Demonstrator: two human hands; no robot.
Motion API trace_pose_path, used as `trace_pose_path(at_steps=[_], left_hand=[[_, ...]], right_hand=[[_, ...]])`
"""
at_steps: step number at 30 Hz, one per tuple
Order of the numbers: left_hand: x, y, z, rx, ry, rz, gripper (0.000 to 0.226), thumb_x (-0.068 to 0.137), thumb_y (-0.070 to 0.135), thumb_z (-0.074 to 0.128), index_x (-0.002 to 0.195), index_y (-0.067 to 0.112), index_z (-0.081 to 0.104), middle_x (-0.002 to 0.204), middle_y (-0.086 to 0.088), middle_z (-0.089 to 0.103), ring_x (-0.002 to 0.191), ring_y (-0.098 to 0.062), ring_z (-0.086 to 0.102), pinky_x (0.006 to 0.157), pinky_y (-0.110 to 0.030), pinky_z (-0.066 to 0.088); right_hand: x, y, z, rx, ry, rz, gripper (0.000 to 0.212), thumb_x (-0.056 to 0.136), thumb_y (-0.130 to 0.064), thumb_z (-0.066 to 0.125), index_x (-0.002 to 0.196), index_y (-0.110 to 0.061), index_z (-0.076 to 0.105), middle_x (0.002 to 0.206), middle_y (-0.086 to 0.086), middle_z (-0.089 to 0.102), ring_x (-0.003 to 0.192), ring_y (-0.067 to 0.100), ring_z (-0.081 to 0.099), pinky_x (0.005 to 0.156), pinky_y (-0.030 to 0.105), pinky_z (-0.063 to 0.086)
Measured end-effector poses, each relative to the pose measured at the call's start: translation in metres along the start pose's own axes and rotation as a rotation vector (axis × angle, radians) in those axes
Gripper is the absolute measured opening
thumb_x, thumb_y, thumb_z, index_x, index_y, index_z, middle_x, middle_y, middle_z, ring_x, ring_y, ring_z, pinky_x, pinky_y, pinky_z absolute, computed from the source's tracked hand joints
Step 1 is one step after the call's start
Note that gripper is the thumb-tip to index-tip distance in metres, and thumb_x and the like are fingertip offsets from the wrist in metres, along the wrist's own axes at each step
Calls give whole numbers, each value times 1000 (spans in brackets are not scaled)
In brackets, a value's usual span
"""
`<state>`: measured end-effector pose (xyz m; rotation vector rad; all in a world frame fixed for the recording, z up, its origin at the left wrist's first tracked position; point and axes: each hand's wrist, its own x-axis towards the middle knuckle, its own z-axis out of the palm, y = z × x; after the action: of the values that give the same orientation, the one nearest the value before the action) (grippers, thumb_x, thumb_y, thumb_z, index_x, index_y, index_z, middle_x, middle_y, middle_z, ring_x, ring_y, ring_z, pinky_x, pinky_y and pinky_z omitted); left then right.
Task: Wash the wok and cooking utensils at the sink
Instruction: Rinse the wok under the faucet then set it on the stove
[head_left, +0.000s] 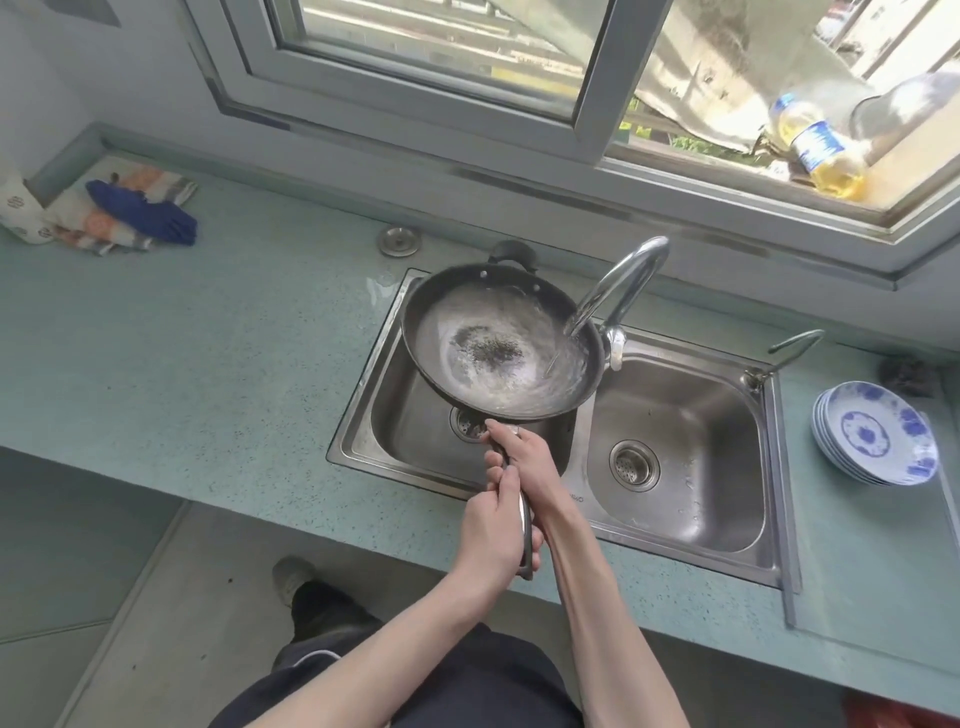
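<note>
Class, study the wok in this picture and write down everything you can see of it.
The wok is round, dark and looks like metal, with a small black loop handle at its far rim and a long dark handle toward the person. The left hand and right hand grip that handle, holding it over the left basin of the sink. Water from the faucet swirls inside around dark residue at its centre.

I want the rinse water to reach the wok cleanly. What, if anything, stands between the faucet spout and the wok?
Nothing visible does. The faucet pours straight into the right side of the wok, which both the left hand and right hand hold by its handle over the left basin.
</note>
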<state>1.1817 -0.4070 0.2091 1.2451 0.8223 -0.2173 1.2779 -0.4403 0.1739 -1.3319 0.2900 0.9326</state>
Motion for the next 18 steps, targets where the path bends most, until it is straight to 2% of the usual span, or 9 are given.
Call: trace_pose_path(at_steps=[4,10,13,18], left_hand=[[1,-9,-3,-35,-74,-63,59,108,54,33,75,10,53,60,-13,55,45,-23,52,45,-25,44],[6,-21,0,-45,-153,-75,62,108,55,32,85,4,57,65,-15,60,49,-25,57,52,-31,52],[6,-24,3,8,-126,-59,62,109,51,30,84,2,59,63,-13,62,49,-26,59,53,-33,54],[2,-18,8,83,-36,21,58,111,45,31,83,1,58,60,-15,59,42,-23,56,44,-29,49]], right_hand=[[1,8,-8,-84,64,-33,22,101,-26,64,92,-8,55,58,4,49,42,14,45,43,24,41],[1,11,-21,-133,98,-105,28,100,-30,68,101,-5,55,58,6,51,42,16,44,40,24,41],[0,14,-23,-93,44,-108,29,102,-33,66,104,-6,55,58,4,48,40,15,43,40,23,40],[1,12,-18,-1,-48,-80,25,105,-32,59,104,-8,55,59,1,42,37,9,38,38,21,39]])
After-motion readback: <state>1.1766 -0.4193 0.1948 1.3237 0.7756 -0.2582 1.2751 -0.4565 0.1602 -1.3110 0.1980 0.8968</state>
